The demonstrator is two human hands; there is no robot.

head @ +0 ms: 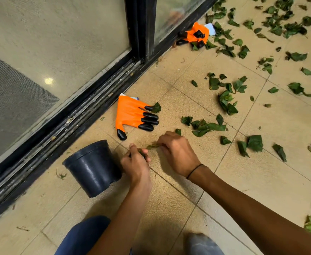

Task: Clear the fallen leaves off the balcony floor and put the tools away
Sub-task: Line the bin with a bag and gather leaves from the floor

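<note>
Crouching over beige floor tiles [169, 196] — left hand [136, 165] is clenching a wad of green leaf scraps [141, 151] beside the round black plastic pot [93, 168]. Right hand [177, 150] is pinching a leaf against the tile. Scattered green leaves [224, 100] are lying further right; an orange black-tipped glove [130, 115] is lying flat just beyond the hands — a second one [197, 34] by the door track.

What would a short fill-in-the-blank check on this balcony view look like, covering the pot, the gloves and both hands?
1. The black plastic pot stands beside the person's ____ hand.
2. The nearer orange glove lies flat on the tiles, its fingertips coloured ____.
3. The right hand pinches a ____ against the floor.
4. The farther orange glove lies crumpled against the sliding ____ frame.

Missing words: left; black; leaf; door
</note>
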